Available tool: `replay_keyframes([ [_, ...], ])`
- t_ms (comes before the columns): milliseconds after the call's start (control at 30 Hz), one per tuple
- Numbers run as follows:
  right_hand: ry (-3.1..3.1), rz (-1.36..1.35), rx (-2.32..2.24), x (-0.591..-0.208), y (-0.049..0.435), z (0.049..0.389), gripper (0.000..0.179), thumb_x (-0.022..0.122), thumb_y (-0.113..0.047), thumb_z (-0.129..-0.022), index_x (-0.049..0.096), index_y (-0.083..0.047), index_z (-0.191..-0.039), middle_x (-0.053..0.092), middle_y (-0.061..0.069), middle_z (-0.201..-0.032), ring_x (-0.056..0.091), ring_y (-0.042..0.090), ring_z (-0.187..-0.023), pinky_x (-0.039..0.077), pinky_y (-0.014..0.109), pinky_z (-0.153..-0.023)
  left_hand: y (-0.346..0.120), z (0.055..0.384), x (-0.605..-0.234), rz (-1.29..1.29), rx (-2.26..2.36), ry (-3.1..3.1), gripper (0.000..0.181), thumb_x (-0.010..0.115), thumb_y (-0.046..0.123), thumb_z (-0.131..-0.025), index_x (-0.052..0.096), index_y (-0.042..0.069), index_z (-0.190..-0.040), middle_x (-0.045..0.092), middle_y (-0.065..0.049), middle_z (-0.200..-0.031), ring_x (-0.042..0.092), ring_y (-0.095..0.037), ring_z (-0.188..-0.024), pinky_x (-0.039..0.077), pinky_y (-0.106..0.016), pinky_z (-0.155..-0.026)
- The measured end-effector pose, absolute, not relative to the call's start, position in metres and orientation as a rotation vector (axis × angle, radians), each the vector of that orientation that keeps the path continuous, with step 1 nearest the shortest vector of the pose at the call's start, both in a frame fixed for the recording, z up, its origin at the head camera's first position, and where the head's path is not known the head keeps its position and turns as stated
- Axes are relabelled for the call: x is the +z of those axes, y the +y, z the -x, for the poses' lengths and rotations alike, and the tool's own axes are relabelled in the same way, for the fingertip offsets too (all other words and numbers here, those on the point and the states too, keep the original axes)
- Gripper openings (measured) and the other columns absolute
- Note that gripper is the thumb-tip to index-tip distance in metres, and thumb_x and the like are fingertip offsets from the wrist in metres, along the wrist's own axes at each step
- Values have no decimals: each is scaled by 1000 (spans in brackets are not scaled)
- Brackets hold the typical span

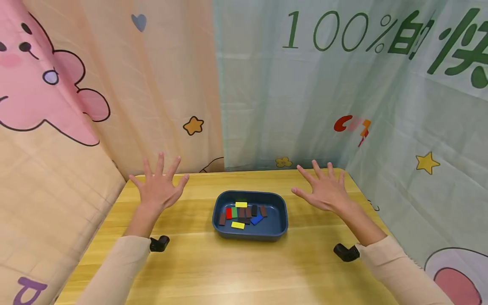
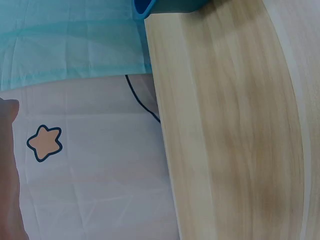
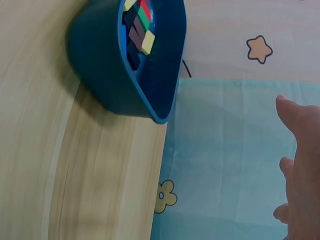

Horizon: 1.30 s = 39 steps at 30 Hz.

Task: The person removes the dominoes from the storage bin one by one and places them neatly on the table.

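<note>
A dark blue rectangular tub (image 1: 249, 237) stands near the middle of the wooden table. Inside lie several small flat blocks: yellow (image 1: 241, 204), red (image 1: 228, 213), green (image 1: 234, 212), blue (image 1: 256, 219), and several brown and black ones. My left hand (image 1: 158, 188) is held to the left of the tub with fingers spread, touching nothing. To the right of the tub, my right hand (image 1: 325, 189) is likewise spread and holds nothing. In the right wrist view the tub (image 3: 100, 65) and some blocks show, with part of the right hand (image 3: 305, 160) at the edge.
Printed curtains (image 1: 267, 93) hang behind the wooden table (image 1: 228, 271) and along both sides. A black wrist device (image 1: 160, 244) sits at the left sleeve, and another black device (image 1: 346, 253) at the right sleeve.
</note>
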State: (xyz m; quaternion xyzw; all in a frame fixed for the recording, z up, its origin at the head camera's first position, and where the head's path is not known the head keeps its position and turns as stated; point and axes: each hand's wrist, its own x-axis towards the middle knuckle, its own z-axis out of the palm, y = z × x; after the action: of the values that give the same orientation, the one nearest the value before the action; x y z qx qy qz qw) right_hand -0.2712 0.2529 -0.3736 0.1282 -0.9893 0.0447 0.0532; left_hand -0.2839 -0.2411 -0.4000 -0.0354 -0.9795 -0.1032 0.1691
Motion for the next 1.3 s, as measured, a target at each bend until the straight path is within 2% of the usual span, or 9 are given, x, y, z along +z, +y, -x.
replay_keyframes([
  [433,-3022,-379,154,-371,245,280,92,37,-85,-92,22,-32,-166,10,25,-169,0,64,-146,-1,86,-105,-245,281,-400,90,-261,-2804,78,26,76,-100,21,36,-166,2,-15,-172,-19,-50,-150,-16,-89,-93],
  [633,-3022,-397,161,-369,235,285,93,36,-85,-92,22,-32,-166,10,24,-169,-1,63,-146,-2,84,-107,-249,277,-400,91,-252,-2803,76,29,74,-101,18,37,-166,-3,-14,-172,-19,-50,-149,-14,-91,-92],
  [900,-3016,-408,175,-367,225,289,92,38,-85,-91,23,-33,-166,11,23,-169,-1,62,-147,-3,83,-108,-253,275,-402,98,-255,-2788,76,31,73,-101,21,35,-166,4,-18,-171,-15,-53,-150,-14,-90,-93],
  [1133,-2996,-536,254,-366,220,294,86,46,-75,-96,25,-28,-166,16,20,-169,5,61,-147,7,81,-111,-244,276,-407,153,-319,-2801,75,31,71,-102,19,34,-167,0,-17,-172,-16,-51,-150,-11,-90,-95],
  [1300,-2982,-710,365,-367,215,298,80,53,-64,-100,30,-23,-165,20,19,-168,12,56,-149,16,76,-114,-229,273,-419,198,-531,-2831,76,33,66,-105,17,27,-167,-2,-20,-171,-9,-57,-149,-4,-90,-98],
])
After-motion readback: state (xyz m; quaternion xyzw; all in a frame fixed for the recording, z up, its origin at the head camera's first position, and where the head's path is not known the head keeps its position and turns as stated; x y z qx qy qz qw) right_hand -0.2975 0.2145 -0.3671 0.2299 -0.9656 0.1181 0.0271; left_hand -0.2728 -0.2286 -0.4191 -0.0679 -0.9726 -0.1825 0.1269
